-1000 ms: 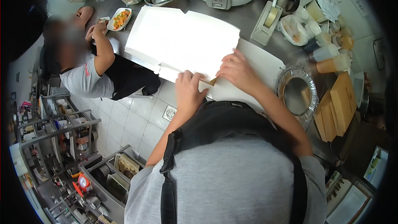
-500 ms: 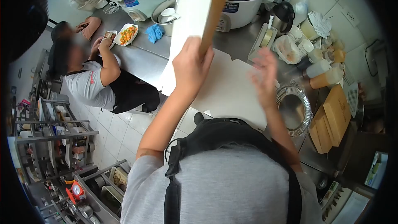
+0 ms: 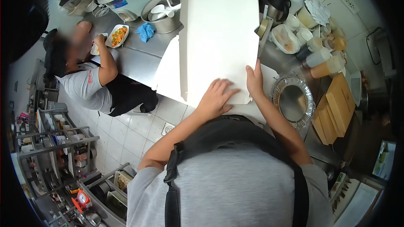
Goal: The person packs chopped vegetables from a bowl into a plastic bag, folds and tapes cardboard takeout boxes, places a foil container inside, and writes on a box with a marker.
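A white cardboard box [image 3: 221,29] lies with its white inside facing me, its long side walls partly folded up. My left hand [image 3: 215,100] rests on its near end, fingers spread and palm down. At the near right corner, my right hand [image 3: 255,80] grips the box's side edge, thumb and fingers on either side of it. Beneath the box are more flat white cardboard sheets [image 3: 168,69]. A round foil tray [image 3: 312,101] sits just right of my right hand.
Along the right are sauce bottles [image 3: 330,67], stacked white cups [image 3: 304,37] and folded brown cardboard boxes [image 3: 340,105]. A steel pot [image 3: 166,25] with ladles and a blue cloth [image 3: 146,32] are at the back left. A co-worker [image 3: 90,80] stands left, beside a dish of diced food [image 3: 118,36].
The box has swung from standing on edge to lying with its inside up. My left hand has let go of its edge and spread flat; my right hand has come down onto its side.
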`<action>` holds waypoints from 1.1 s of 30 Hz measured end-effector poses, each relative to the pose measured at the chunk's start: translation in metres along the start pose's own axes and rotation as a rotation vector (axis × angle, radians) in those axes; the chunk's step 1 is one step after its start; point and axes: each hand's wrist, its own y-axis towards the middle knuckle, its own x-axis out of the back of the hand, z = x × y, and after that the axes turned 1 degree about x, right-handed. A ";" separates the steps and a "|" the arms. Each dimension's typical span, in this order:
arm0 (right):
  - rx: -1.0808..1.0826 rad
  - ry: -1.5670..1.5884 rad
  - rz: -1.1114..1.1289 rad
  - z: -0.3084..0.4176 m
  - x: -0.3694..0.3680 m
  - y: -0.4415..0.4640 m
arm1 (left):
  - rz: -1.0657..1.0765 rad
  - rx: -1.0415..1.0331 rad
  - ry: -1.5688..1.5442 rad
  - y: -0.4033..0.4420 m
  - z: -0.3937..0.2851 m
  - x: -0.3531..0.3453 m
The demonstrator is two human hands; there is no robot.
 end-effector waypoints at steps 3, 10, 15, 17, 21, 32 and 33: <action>0.018 -0.104 -0.011 -0.013 -0.002 -0.017 | 0.086 0.012 -0.050 -0.026 0.014 -0.034; 0.405 -0.554 0.244 0.007 0.052 -0.041 | 0.050 0.083 -0.008 -0.039 0.018 -0.065; 0.399 -0.641 0.610 -0.008 0.073 -0.062 | 0.191 0.028 -0.028 -0.025 0.019 -0.061; 0.442 -0.562 0.648 -0.010 0.073 -0.064 | 0.330 0.018 -0.069 -0.029 0.016 -0.050; 0.383 -0.470 0.737 -0.006 0.062 -0.066 | 0.320 0.191 -0.271 -0.037 0.016 -0.040; -0.052 0.004 0.437 -0.036 0.093 -0.033 | 0.288 0.200 -0.445 0.036 0.008 -0.055; 0.037 -0.182 0.378 -0.030 0.095 -0.023 | 0.303 0.159 -0.441 0.038 0.012 -0.046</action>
